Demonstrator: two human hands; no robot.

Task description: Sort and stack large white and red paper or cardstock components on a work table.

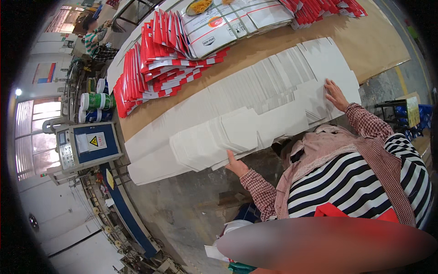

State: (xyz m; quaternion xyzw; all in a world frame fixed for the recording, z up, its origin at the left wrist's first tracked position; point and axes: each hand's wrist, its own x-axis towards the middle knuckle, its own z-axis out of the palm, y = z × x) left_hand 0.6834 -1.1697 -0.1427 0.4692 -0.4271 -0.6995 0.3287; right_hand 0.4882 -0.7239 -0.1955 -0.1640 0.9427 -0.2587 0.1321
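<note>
Flat white carton blanks [273,123] lie fanned and overlapping in a long row on brown board. My left hand [237,165] is at the row's near edge, a finger stretched along the white card and the others partly hidden by the edge. Farther right, my right hand [336,97] rests on the blanks near their right end, its fingers spread and lying flat. Neither hand has a blank lifted. Beyond the row are fanned piles of red-and-white printed cartons [153,68], and a strapped bundle of printed cartons [235,27] with food pictures.
Brown board [374,50] covers the table, its edge at the right. On the left stand a blue control cabinet [98,144] and stacked buckets [96,101]. Another person [96,41] sits at the far left. Blue packages [422,116] are beside a rack at the right.
</note>
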